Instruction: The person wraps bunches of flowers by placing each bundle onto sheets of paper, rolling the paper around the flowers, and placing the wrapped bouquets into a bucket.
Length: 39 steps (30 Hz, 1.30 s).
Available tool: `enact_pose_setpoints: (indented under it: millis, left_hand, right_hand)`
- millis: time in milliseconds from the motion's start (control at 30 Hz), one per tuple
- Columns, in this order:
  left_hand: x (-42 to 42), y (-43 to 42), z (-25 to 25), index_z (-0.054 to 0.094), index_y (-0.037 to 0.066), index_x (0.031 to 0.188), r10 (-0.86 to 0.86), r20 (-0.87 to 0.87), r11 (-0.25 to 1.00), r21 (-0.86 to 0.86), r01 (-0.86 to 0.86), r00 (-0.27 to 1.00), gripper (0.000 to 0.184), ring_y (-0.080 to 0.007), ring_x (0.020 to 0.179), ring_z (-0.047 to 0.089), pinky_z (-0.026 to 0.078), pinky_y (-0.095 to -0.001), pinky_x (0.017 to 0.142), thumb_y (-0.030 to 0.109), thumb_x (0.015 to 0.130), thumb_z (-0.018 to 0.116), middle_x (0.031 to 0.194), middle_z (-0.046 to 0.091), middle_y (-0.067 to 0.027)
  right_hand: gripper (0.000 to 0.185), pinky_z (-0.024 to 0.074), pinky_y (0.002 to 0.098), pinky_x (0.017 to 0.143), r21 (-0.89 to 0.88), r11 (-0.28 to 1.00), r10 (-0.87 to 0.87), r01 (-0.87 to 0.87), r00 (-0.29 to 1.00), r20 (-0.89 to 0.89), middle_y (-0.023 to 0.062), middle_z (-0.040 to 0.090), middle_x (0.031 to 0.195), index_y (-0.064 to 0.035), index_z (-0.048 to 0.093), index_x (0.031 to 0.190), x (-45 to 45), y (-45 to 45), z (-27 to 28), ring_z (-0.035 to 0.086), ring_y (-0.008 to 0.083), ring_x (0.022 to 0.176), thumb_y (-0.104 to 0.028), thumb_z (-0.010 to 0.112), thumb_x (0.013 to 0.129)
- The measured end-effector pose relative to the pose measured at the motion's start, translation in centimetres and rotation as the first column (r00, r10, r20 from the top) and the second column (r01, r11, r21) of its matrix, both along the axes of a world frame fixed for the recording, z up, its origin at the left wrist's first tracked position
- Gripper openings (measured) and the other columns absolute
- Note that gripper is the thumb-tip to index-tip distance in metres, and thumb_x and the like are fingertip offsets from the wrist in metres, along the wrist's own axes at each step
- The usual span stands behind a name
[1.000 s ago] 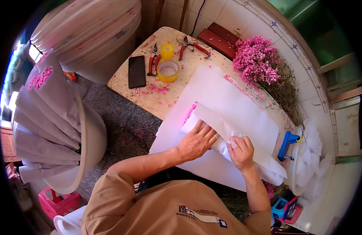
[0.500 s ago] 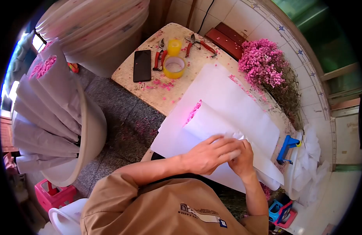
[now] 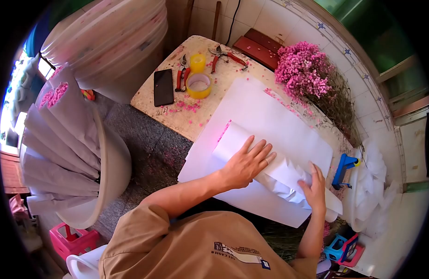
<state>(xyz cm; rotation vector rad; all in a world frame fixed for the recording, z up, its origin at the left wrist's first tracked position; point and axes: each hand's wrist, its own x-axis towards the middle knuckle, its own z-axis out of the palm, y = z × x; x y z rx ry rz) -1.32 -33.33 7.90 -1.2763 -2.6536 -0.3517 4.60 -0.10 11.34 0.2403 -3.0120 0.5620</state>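
A white paper roll (image 3: 284,172) wrapped around pink flowers lies slanted on flat white paper sheets (image 3: 265,109). Pink blossoms (image 3: 225,130) peek out at its upper left end. My left hand (image 3: 249,162) presses flat on the middle of the roll, fingers spread, a ring on one finger. Near the roll's lower right end rests my right hand (image 3: 313,188), its thumb and fingers apart against the paper. Between the two hands the paper is creased. The stems inside the roll are hidden.
On the table (image 3: 144,93) lie a phone (image 3: 163,88), two pruning shears (image 3: 182,74), tape rolls (image 3: 198,86) and a loose pink flower bunch (image 3: 302,69). A blue tape dispenser (image 3: 344,171) stands at right. At left, a white bucket (image 3: 114,158) holds wrapped bunches (image 3: 61,144).
My hands were together over the roll's edge and are now apart. The left has moved up onto the roll and flattened; the right has shifted toward the lower right end. The roll looks more tightly wrapped.
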Motion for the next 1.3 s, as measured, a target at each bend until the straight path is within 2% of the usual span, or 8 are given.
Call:
enact_pose_setpoints:
  millis: [200, 267, 767, 1000, 1100, 1233, 1267, 1300]
  left_hand:
    - [0.2, 0.5, -0.5, 0.046, 0.004, 0.152, -0.027, 0.111, 0.988, 0.153, 0.010, 0.993, 0.093, -0.0366, 0.146, 0.040, 0.022, -0.0593, 0.123, 0.052, 0.079, 0.078, 0.155, 0.046, -0.0185]
    - [0.1, 0.8, -0.7, 0.049, 0.002, 0.149, -0.009, 0.079, 0.977, 0.212, -0.007, 0.997, 0.084, -0.0386, 0.144, 0.041, 0.024, -0.0602, 0.122, 0.058, 0.088, 0.066, 0.152, 0.048, -0.0205]
    - [-0.3, 1.1, -0.6, 0.044, 0.004, 0.153, -0.016, 0.146, 0.986, 0.165, -0.008, 0.989, 0.083, -0.0376, 0.148, 0.037, 0.020, -0.0583, 0.123, 0.056, 0.092, 0.064, 0.157, 0.043, -0.0195]
    - [-0.4, 2.2, 0.5, 0.041, -0.001, 0.153, -0.062, 0.097, 0.997, 0.048, 0.058, 0.993, 0.102, -0.0413, 0.147, 0.037, 0.020, -0.0604, 0.121, 0.061, 0.080, 0.074, 0.158, 0.043, -0.0210]
    - [-0.3, 2.2, 0.5, 0.041, -0.001, 0.153, -0.067, 0.060, 0.998, 0.021, 0.066, 0.996, 0.105, -0.0407, 0.146, 0.039, 0.021, -0.0603, 0.121, 0.062, 0.077, 0.076, 0.157, 0.044, -0.0205]
    - [-0.5, 2.2, 0.8, 0.038, -0.002, 0.154, -0.054, 0.070, 0.998, -0.008, 0.055, 0.996, 0.110, -0.0407, 0.146, 0.039, 0.023, -0.0613, 0.120, 0.061, 0.074, 0.080, 0.157, 0.042, -0.0197]
    - [-0.4, 2.3, 0.8, 0.037, -0.002, 0.154, -0.054, 0.072, 0.998, -0.012, 0.055, 0.996, 0.111, -0.0410, 0.146, 0.039, 0.022, -0.0613, 0.120, 0.060, 0.073, 0.081, 0.157, 0.042, -0.0199]
    - [-0.4, 2.3, 0.9, 0.037, -0.002, 0.154, -0.055, 0.074, 0.998, -0.017, 0.057, 0.996, 0.111, -0.0414, 0.146, 0.038, 0.022, -0.0613, 0.120, 0.059, 0.072, 0.082, 0.157, 0.042, -0.0201]
  right_hand:
    - [0.092, 0.0361, 0.0508, 0.115, 0.113, 0.980, 0.160, -0.162, 0.987, 0.023, 0.0198, 0.051, 0.152, -0.0043, 0.053, 0.148, 2.9, 1.3, 0.3, 0.048, 0.0429, 0.135, -0.055, 0.081, 0.076]
    - [0.088, 0.0370, 0.0506, 0.115, 0.108, 0.984, 0.144, -0.144, 0.990, 0.015, 0.0196, 0.052, 0.150, -0.0044, 0.055, 0.146, 2.5, 2.2, -0.6, 0.050, 0.0423, 0.134, -0.053, 0.080, 0.077]
    - [0.070, 0.0392, 0.0511, 0.110, -0.013, 0.977, 0.211, -0.213, 0.974, -0.081, 0.0217, 0.057, 0.144, -0.0039, 0.062, 0.138, 2.0, 3.4, -1.0, 0.054, 0.0419, 0.128, -0.043, 0.077, 0.082]
    - [0.051, 0.0360, 0.0493, 0.112, 0.038, 0.998, -0.050, 0.056, 0.988, -0.149, 0.0200, 0.060, 0.140, -0.0022, 0.065, 0.131, 3.0, 4.5, -4.3, 0.052, 0.0398, 0.131, -0.037, 0.069, 0.093]
    - [0.045, 0.0412, 0.0477, 0.108, -0.128, 0.991, -0.071, 0.048, 0.981, -0.182, 0.0210, 0.062, 0.136, -0.0033, 0.067, 0.129, 3.1, 5.4, -3.9, 0.056, 0.0373, 0.128, -0.032, 0.071, 0.094]
    - [0.023, 0.0549, 0.0338, 0.079, -0.589, 0.768, -0.488, 0.252, 0.826, -0.282, 0.0094, 0.076, 0.101, -0.0035, 0.075, 0.111, 3.3, 14.2, -2.3, 0.070, 0.0171, 0.092, -0.017, 0.077, 0.093]
    - [0.020, 0.0536, 0.0290, 0.075, -0.729, 0.513, -0.742, 0.453, 0.661, -0.111, 0.0025, 0.074, 0.087, -0.0025, 0.076, 0.106, 3.1, 17.1, -1.3, 0.065, 0.0098, 0.081, -0.019, 0.076, 0.095]
    - [0.024, 0.0519, 0.0284, 0.073, -0.800, 0.440, -0.804, 0.409, 0.575, -0.148, 0.0028, 0.071, 0.083, 0.0000, 0.075, 0.106, 2.5, 22.1, -2.0, 0.062, 0.0095, 0.077, -0.022, 0.076, 0.095]
